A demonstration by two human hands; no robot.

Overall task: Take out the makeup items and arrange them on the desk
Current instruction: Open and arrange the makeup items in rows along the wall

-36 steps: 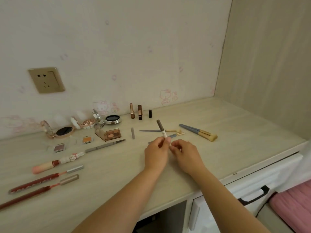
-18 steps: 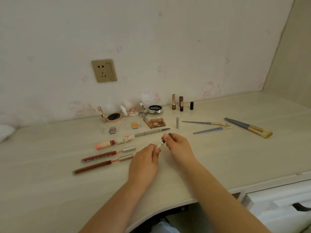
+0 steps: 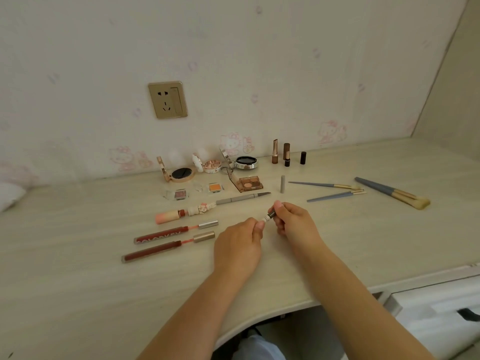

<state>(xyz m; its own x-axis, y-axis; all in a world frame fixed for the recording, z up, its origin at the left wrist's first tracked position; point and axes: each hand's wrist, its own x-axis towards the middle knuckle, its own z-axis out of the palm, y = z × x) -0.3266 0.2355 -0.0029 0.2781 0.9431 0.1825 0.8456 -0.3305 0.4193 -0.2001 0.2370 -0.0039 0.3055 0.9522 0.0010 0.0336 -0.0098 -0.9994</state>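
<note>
While I watch through the head camera, the desk (image 3: 78, 294) fills most of the view, with a wall socket (image 3: 168, 99) above it. My left hand (image 3: 237, 245) and right hand (image 3: 294, 222) meet over the middle of the desk, each pinching one end of a small stick (image 3: 268, 216): the left fingertips close on its pale lower end, the right thumb and fingers curl round its dark upper end. The stick is tilted and lifted just off the wood, as far as I can tell.

To the right lie three brushes (image 3: 392, 193), handles pointing left. To the left lie two red gloss tubes (image 3: 161, 236), their wands pulled partly out, and beyond them a pink tube (image 3: 168, 216) end to end with a grey pencil (image 3: 241, 198). Behind these sit open compacts (image 3: 181, 174) and a brown palette (image 3: 250, 183), then two small pans (image 3: 215, 187). Three lipsticks (image 3: 286, 155) stand near the wall, and a grey cap (image 3: 282, 184) stands just in front of them.
</note>
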